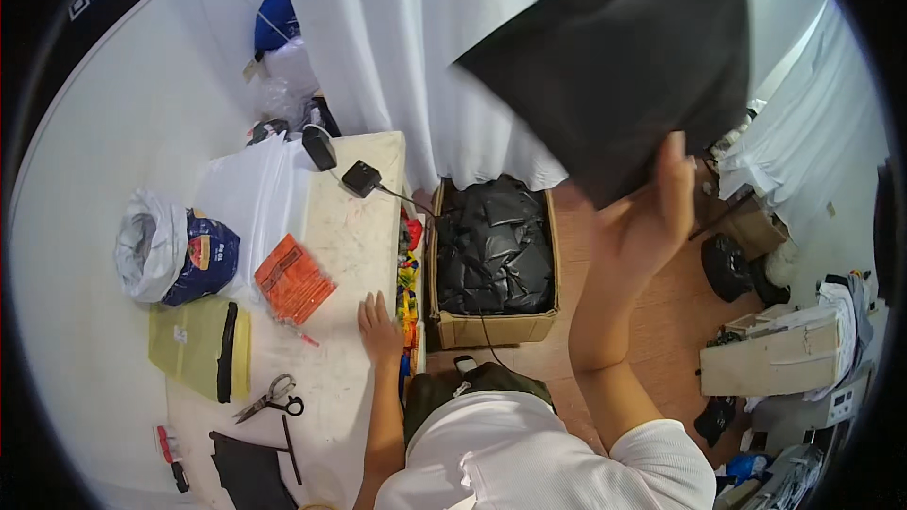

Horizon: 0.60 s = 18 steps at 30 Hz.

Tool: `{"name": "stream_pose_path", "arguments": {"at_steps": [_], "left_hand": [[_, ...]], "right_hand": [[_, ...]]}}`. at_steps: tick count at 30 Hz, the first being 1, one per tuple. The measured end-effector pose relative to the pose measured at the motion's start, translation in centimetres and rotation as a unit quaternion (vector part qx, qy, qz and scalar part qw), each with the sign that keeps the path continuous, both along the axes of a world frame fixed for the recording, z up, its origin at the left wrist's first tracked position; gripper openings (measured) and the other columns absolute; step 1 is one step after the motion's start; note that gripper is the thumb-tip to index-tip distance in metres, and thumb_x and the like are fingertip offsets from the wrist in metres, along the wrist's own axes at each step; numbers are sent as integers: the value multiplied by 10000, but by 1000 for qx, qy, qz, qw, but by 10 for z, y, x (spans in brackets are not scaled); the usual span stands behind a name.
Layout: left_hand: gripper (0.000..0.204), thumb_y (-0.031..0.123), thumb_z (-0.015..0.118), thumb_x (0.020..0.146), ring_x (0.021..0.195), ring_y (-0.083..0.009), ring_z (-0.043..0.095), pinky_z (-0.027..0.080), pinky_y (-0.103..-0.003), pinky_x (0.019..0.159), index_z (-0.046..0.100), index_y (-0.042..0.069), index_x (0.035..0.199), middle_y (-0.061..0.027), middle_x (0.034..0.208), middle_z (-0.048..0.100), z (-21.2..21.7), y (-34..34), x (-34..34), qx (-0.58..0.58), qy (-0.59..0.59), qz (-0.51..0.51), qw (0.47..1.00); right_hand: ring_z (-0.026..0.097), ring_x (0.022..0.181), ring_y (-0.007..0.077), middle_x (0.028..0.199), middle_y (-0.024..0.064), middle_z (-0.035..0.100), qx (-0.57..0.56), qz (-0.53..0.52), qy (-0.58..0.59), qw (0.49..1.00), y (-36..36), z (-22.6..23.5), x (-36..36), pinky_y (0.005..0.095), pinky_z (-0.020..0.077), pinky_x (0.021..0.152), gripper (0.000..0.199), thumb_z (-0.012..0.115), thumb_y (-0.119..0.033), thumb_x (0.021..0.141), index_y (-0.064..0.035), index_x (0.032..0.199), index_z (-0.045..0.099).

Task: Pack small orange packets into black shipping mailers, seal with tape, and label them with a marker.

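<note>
My right hand (pixel 652 203) is raised on the right, fingers closed on the lower edge of a flat black plastic bag (pixel 624 66). The bag is held up and spread out, covering part of the white curtain behind it; its edges are slightly blurred. My left hand (pixel 379 329) lies on the right edge of the white table (pixel 354 255), fingers stretched out and holding nothing. Closest to it on the tabletop is an orange plastic packet (pixel 295 279). Between my two arms, a cardboard box (pixel 496 329) on the floor is filled with folded black plastic (pixel 496 246).
On the table are scissors (pixel 271 400), a yellow folder-like pouch (pixel 198 348), a blue and white sack (pixel 203 255), a black piece (pixel 250 472) and a black adapter (pixel 361 178) whose cable runs over the box. A wooden crate (pixel 770 359) and black bags (pixel 726 267) stand right.
</note>
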<state>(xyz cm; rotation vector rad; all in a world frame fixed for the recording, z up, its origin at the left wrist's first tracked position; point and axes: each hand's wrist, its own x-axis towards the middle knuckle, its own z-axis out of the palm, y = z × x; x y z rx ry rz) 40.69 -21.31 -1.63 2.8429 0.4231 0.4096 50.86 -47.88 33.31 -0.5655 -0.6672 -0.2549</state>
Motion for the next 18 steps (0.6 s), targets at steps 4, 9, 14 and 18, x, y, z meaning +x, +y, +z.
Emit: {"name": "stream_pose_path", "arguments": {"at_steps": [4,9,14,18], "left_hand": [[569,121,562,750,1228,-290,343,261,-403,1029,402,110,1295,-107,1327,396,3,-1,5,-2,-36,-11,999],[555,131,572,745,1223,-270,348,263,-407,1020,422,127,1279,-80,1318,406,4,2,-2,8,-37,11,999],[526,143,590,746,1226,-262,333,262,-410,1017,451,122,1253,-65,1316,400,8,-5,-5,-20,-25,15,999],[516,140,594,749,1229,-260,329,255,-410,1021,457,122,1246,-66,1317,398,6,-5,-2,-24,-30,11,999]], "right_hand": [[545,1061,254,1202,153,527,99,40,-78,991,-23,6,14,409,422,948,301,441,-111,899,40,1150,505],[520,1099,269,1228,143,511,113,-81,103,985,-23,-42,51,410,406,969,349,485,-114,881,39,1194,458],[500,1110,248,1211,121,514,55,-30,294,954,-45,-209,114,401,402,964,405,545,-143,861,11,1219,434],[513,1090,190,1189,65,543,-82,-40,404,910,-52,-373,93,393,450,876,414,573,-213,859,-77,1230,450]]}}
